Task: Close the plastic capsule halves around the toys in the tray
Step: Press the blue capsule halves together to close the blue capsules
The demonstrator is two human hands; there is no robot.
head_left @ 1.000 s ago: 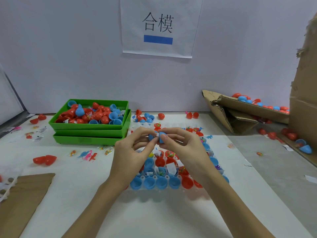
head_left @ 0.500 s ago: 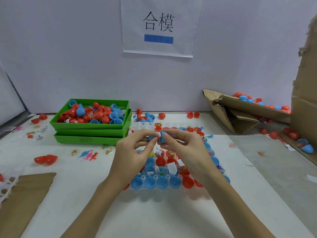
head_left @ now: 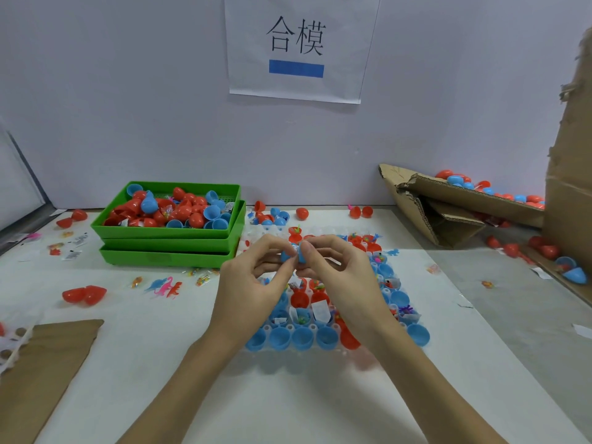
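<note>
Both hands, left hand point(head_left: 253, 283) and right hand point(head_left: 344, 277), pinch a blue capsule point(head_left: 296, 253) above the white tray point(head_left: 262, 233)

Your hands hide most of the blue capsule point(head_left: 296, 253) you pinch, so you cannot tell if its halves have met. They also cover the middle of the clear tray point(head_left: 344, 349). The cardboard box point(head_left: 570, 174) is cut off at the right edge.

A white paper sheet point(head_left: 299, 48) hangs on the pale wall. It has two big black Chinese signs, 合模, with a plain blue bar under them. The small paper slips are too tiny to read.
</note>
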